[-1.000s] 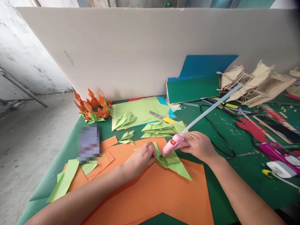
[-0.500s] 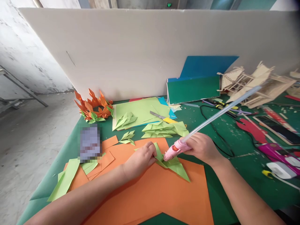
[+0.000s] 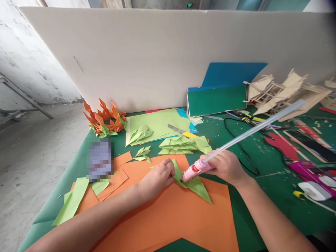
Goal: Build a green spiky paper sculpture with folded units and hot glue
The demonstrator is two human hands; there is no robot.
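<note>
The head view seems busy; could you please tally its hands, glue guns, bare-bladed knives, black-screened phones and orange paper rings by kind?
Left hand and right hand: 2
Pink glue gun: 1
Yellow-handled knife: 1
Phone: 1
Orange paper ring: 1
Total: 6

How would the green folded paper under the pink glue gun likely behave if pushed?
The green paper is probably light, being thin. Its creases likely add some stiffness. It might slide on the flat orange sheet if the left hand let go.

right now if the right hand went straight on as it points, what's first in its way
Probably the folded green paper in the left hand; the pink glue gun points down at it, touching or just short, depth unclear.
</note>
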